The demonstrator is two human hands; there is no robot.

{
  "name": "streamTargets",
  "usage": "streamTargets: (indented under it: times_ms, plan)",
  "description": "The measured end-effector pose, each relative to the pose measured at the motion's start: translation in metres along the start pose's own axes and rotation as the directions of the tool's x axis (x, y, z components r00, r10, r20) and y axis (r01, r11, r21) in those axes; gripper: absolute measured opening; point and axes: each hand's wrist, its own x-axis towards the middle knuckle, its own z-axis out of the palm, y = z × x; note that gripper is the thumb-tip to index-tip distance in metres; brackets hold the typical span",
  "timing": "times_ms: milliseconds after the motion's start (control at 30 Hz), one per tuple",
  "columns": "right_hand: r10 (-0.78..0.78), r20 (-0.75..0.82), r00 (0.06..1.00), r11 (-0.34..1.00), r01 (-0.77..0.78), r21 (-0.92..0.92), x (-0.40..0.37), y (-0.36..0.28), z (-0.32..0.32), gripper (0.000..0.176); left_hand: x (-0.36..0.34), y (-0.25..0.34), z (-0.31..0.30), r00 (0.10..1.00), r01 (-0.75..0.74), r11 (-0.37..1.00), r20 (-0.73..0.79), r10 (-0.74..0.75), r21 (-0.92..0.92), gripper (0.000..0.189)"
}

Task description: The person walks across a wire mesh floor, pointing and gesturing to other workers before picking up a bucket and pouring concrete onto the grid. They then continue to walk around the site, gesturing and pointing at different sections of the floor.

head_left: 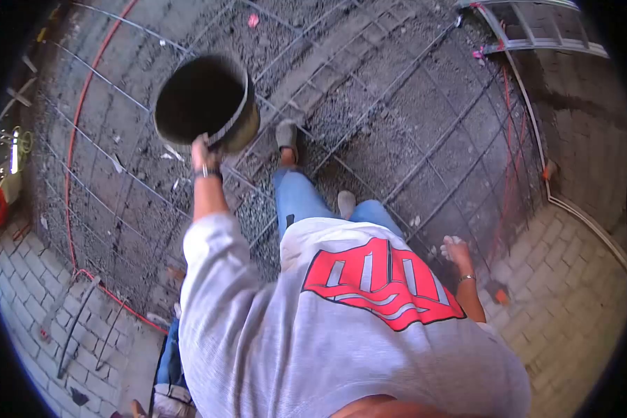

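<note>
A dark round bucket (242, 129) hangs out in front at the upper left, its wide mouth facing the camera and its inside too dark to read. My left hand (200, 152) is closed on the near edge of its rim, with a band around the wrist. Low at my right side, my right hand (455, 249) is held away from the body, fingers spread and nothing in them. Beneath the bucket and my feet lies a grid of metal bars (425, 157) over dirt and gravel.
An orange-red hose (83, 94) runs down the left side. Brick paving (557, 279) borders the grid at right. A metal ladder-like frame (554, 43) lies at the upper right. Another person's jeans-clad leg (168, 355) shows at the lower left.
</note>
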Motion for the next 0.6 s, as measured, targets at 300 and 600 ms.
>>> streamTargets:
  times_ms: [300,600]
  plan:
    - [-0.015,-0.117,0.993,0.996,0.005,-0.085,-0.073,-0.225,0.042,0.031,0.282,0.047,0.125,0.849,0.379,0.677,-0.054,-0.526,-0.631,0.020]
    - [0.214,-0.120,0.969,0.945,-0.236,-0.225,-0.072,-0.197,0.053,0.032,0.318,-0.024,0.197,0.860,0.424,0.624,0.076,-0.504,-0.656,0.025]
